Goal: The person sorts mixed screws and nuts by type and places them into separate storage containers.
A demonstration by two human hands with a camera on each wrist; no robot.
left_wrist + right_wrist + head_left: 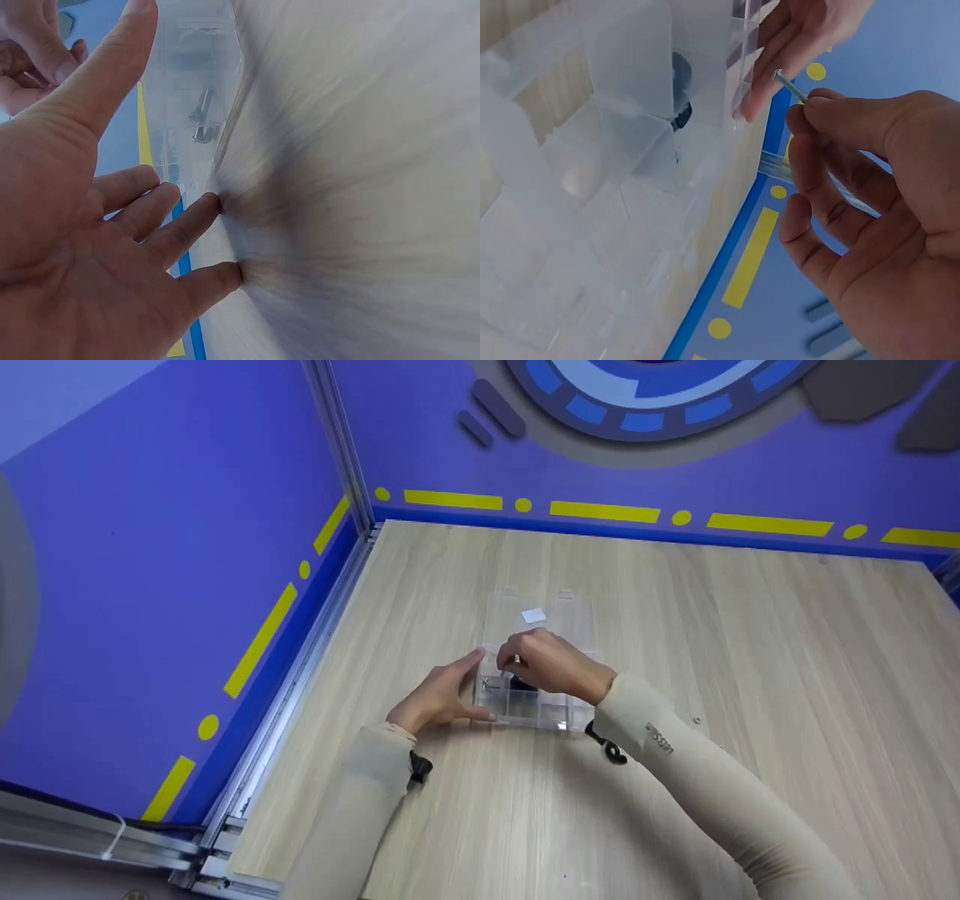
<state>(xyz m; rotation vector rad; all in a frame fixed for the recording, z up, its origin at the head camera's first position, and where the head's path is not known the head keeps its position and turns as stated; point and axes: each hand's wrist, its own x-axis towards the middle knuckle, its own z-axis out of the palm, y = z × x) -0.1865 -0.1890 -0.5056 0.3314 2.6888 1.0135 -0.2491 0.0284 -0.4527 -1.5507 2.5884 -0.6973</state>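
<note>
A clear plastic compartment box (553,715) lies on the table with its lid folded back. My right hand (556,661) is over its left part, pinching a small metal screw (790,86) between thumb and forefinger. At the box's left side is my left hand (441,694), fingers extended and thumb at the front left corner; two of its fingertips (231,276) meet the tabletop in the left wrist view. Several loose screws (201,120) lie in a left compartment. Beside them, a dark piece (523,684) sits in another compartment, partly hidden by the right hand.
The transparent lid (501,622) stretches toward the back and bears a white paper square (533,616). A small metal piece (697,721) lies on the wooden table (765,660) near the right forearm. Purple panels (600,472) stand behind and to the left.
</note>
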